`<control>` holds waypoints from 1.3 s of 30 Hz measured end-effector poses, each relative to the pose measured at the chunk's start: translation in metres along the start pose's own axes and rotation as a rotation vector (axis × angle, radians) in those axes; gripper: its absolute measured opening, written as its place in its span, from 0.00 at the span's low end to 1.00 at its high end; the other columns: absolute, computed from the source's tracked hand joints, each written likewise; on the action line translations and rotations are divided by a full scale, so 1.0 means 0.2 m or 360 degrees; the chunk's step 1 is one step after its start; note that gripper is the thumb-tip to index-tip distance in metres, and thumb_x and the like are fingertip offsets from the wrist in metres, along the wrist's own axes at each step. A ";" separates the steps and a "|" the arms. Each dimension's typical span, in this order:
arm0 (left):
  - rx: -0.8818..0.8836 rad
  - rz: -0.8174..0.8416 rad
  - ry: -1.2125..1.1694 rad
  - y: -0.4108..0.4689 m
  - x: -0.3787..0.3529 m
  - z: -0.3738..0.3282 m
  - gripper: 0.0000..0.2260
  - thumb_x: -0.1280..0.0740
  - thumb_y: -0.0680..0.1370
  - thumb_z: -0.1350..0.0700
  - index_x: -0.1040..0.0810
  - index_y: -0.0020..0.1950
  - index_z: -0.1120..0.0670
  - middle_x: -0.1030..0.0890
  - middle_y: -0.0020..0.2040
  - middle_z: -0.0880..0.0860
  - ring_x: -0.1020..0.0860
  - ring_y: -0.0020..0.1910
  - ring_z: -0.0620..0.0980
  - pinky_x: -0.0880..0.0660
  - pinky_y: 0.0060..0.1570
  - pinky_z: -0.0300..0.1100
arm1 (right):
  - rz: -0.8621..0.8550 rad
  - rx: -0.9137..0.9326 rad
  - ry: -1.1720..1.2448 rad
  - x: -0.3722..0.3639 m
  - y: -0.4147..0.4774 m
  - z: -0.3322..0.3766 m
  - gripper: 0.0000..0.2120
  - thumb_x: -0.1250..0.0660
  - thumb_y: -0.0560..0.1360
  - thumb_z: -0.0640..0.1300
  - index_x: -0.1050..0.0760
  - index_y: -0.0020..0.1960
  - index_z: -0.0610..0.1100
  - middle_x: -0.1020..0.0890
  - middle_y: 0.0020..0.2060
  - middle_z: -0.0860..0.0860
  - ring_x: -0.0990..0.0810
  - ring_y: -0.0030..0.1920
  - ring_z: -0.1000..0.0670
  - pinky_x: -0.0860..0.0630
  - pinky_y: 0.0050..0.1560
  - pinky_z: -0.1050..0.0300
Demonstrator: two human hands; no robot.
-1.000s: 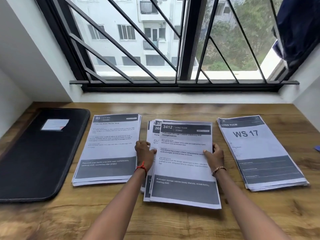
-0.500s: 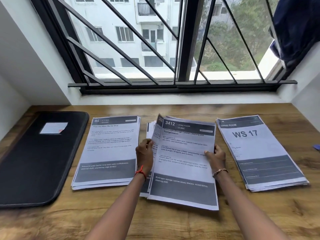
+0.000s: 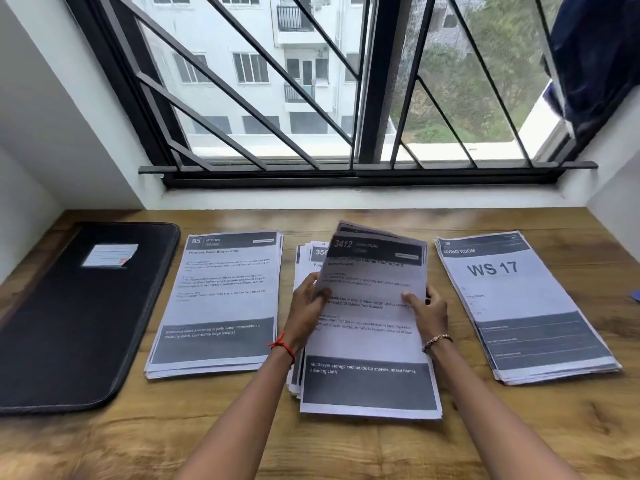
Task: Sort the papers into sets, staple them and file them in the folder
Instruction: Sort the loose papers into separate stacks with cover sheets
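Three piles of printed papers lie on the wooden desk (image 3: 346, 452). The middle pile's top set, headed "3412" (image 3: 372, 327), is raised at its far end. My left hand (image 3: 306, 315) grips its left edge and my right hand (image 3: 427, 313) grips its right edge. Beneath it the rest of the middle pile (image 3: 310, 261) shows a sheet starting "356". A "85 KITCHEN" pile (image 3: 221, 303) lies to the left, and a "WS 17" pile (image 3: 519, 306) to the right. The black folder (image 3: 69, 323) lies shut at the far left. No stapler is visible.
A barred window (image 3: 346, 98) and white sill run along the desk's far edge, with white walls at both sides. Dark blue cloth (image 3: 595, 53) hangs at the upper right. A small blue object (image 3: 635, 295) pokes in at the right edge.
The "3412" set lay flat on the middle pile a second ago; both hands have since gripped its sides and lifted its far end, uncovering the sheets under it.
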State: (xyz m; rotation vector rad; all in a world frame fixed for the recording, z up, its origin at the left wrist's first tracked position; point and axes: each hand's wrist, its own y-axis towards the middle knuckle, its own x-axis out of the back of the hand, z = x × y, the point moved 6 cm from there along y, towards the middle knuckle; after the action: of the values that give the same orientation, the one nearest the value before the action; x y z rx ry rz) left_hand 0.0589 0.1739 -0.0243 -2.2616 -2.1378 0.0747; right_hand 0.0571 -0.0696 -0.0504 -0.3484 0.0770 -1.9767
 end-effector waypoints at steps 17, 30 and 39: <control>0.0405 -0.0756 -0.0157 0.09 0.70 -0.06 0.21 0.33 0.76 0.59 0.32 0.68 0.62 0.25 0.62 0.59 0.24 0.59 0.57 0.28 0.61 0.48 | 0.0495 0.0403 -0.0384 -0.60 -0.06 0.41 0.17 0.33 0.72 0.33 0.28 0.60 0.34 0.21 0.55 0.39 0.21 0.55 0.40 0.25 0.58 0.46; 0.0350 -0.0896 0.0855 -0.03 1.19 -0.03 0.16 0.35 0.73 0.70 0.23 0.60 0.61 0.20 0.54 0.57 0.23 0.51 0.55 0.28 0.48 0.39 | 0.0656 0.0340 -0.0554 -1.23 -0.30 0.37 0.25 0.37 0.75 0.35 0.39 0.70 0.35 0.26 0.63 0.39 0.26 0.62 0.41 0.32 0.58 0.59; 0.0656 -0.0907 0.1436 -0.04 1.24 0.08 0.18 0.36 0.77 0.59 0.31 0.66 0.58 0.36 0.68 0.56 0.38 0.64 0.58 0.39 0.59 0.48 | 0.0815 0.0281 -0.1152 -1.36 -0.37 0.25 0.34 0.40 0.78 0.46 0.52 0.71 0.27 0.45 0.70 0.35 0.42 0.69 0.38 0.45 0.69 0.53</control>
State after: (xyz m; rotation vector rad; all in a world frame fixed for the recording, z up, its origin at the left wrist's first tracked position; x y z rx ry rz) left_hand 0.0633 0.4209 -0.0436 -1.0689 -1.8826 -0.3948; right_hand 0.1096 0.2108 -0.0445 -0.8164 -0.4284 -1.2545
